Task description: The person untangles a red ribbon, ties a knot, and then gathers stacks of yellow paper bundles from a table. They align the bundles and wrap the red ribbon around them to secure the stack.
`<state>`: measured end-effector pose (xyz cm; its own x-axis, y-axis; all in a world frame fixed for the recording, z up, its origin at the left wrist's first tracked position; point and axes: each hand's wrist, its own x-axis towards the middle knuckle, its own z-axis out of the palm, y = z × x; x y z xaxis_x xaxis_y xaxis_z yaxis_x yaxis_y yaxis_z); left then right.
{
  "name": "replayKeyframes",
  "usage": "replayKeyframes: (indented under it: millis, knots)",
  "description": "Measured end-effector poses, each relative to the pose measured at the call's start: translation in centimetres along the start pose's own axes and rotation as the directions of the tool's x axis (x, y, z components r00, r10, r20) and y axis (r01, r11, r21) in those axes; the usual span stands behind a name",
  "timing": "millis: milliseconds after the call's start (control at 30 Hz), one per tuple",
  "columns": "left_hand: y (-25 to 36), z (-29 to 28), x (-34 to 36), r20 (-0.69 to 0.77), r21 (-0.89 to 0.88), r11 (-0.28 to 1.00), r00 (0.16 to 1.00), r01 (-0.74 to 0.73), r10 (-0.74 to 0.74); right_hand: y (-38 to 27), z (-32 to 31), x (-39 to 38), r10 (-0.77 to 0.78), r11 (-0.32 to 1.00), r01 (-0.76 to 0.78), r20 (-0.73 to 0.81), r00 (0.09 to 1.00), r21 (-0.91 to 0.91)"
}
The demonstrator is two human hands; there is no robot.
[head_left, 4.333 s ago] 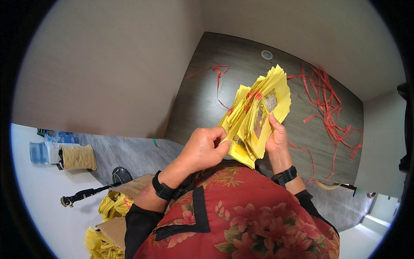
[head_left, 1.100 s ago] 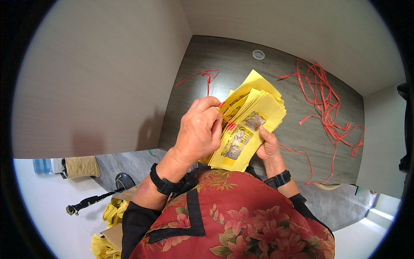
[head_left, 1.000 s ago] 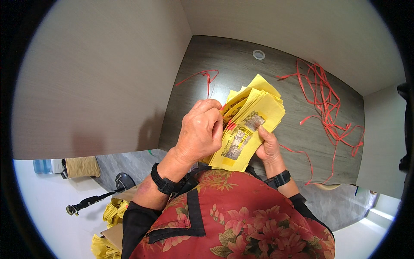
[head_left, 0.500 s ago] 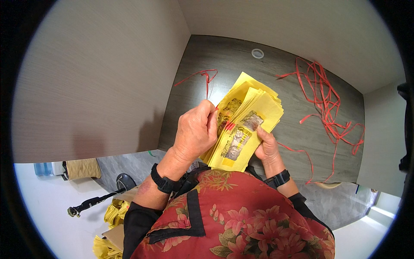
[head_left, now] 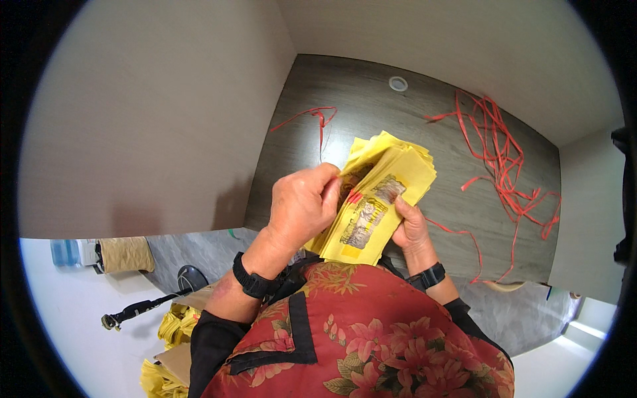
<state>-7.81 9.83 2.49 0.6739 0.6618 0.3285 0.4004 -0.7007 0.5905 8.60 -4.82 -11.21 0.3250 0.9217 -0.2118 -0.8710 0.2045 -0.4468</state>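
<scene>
A thick stack of yellow paper sheets (head_left: 403, 170) with dark printed patterns is held tilted over the desk, close to my body. A short red band (head_left: 355, 198) shows at its middle, by the crease between its two halves. My left hand (head_left: 302, 202) is closed at the left edge of the stack, thumb toward me, its fingertips hidden. My right hand (head_left: 413, 227) grips the stack's lower right side, thumb on the front sheet and fingers behind. Just beyond my left hand, a thin red strip (head_left: 321, 119) lies looped on the desk.
On the right of the grey wood-grain desk (head_left: 358, 93) lies a tangle of red strips (head_left: 497, 149). Pale panels (head_left: 159, 119) enclose the desk. A white round cable hole (head_left: 398, 83) is at the back. More yellow paper bundles (head_left: 176, 328) sit at lower left, near a black stand (head_left: 142, 306).
The back half of the stack has tipped lower, its upper corner moving down and right. My left hand has shifted slightly along the left edge. My right hand stays in place.
</scene>
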Motion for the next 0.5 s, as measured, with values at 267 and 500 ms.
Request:
replayKeyframes:
  millis: [267,500]
  knots:
    - [2.1,-0.1,-1.8,0.087,0.113,0.98,0.984,-0.165,0.156,0.5,-0.7,-0.2,0.011,0.993,-0.014,0.033,0.999,0.114]
    - [1.2,-0.4,-1.6,0.015,-0.134,0.977,0.985,-0.168,0.172,0.3,-0.7,-0.5,0.014,0.993,-0.021,0.063,0.998,0.114]
